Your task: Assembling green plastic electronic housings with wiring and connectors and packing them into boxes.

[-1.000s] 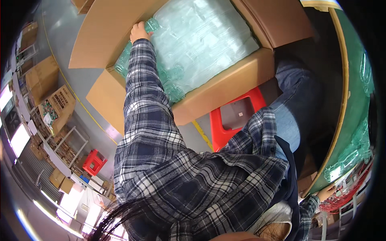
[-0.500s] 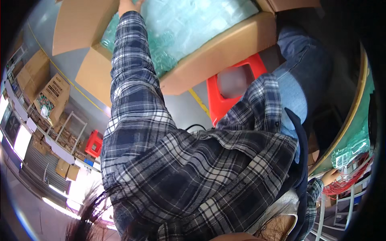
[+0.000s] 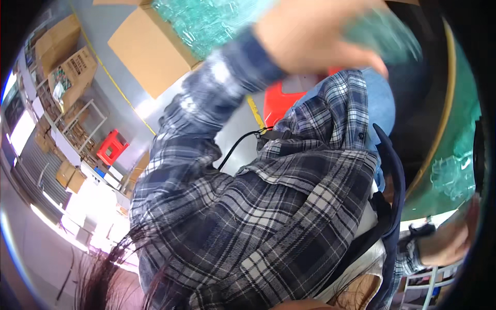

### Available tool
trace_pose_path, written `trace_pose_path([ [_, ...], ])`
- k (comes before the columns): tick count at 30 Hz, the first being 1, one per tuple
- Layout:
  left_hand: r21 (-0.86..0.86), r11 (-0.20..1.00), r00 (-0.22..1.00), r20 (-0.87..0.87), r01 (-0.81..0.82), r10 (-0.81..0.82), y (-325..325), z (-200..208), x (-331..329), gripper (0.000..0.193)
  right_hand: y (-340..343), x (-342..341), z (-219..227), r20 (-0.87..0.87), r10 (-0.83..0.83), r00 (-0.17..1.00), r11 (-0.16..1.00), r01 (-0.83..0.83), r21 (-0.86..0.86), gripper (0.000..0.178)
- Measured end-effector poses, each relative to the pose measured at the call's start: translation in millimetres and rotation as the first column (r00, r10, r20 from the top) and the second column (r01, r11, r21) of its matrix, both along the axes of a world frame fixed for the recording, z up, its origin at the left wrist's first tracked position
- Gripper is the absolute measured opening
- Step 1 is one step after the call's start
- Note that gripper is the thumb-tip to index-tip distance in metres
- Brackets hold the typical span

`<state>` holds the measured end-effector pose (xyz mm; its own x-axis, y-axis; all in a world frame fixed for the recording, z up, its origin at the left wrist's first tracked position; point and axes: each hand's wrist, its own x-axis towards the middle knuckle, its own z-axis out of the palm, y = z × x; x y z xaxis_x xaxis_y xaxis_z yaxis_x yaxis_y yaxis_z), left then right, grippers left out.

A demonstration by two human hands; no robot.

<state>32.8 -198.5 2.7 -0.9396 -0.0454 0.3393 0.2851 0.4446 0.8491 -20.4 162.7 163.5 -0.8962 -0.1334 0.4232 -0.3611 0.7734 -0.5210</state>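
My left hand (image 3: pixel 320 39), smeared by motion, is closed on a clear greenish plastic piece (image 3: pixel 385 33) at the top, above my jeans. An open cardboard box (image 3: pixel 150 49) stands at the upper left. Many similar clear green plastic pieces (image 3: pixel 206 23) fill it. My right hand (image 3: pixel 447 245) is at the far right, below the edge of a green-topped table (image 3: pixel 439 170). Blur hides its fingers, and I cannot make out anything in it. On that table lie more clear plastic pieces (image 3: pixel 452 175), close to my right hand.
A red plastic stool (image 3: pixel 279 106) stands by my legs. Another red stool (image 3: pixel 111 147) is farther left, near cardboard boxes (image 3: pixel 72 77) and a white metal rack (image 3: pixel 85 121). A yellow line (image 3: pixel 111 80) runs along the grey floor. White metal bars (image 3: pixel 429 289) rise at lower right.
My left hand has come out of the box and swung right with a clear plastic piece. My right hand has moved outward and down, and the red wires near it no longer show.
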Motion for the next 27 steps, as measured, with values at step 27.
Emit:
trace_pose_path([
  [27,0.105,0.518,0.005,0.982,-0.849,-0.191,60,-205,339,0.073,-30,1,-113,0.395,0.227,0.890,0.819,0.045,-0.572,0.078],
])
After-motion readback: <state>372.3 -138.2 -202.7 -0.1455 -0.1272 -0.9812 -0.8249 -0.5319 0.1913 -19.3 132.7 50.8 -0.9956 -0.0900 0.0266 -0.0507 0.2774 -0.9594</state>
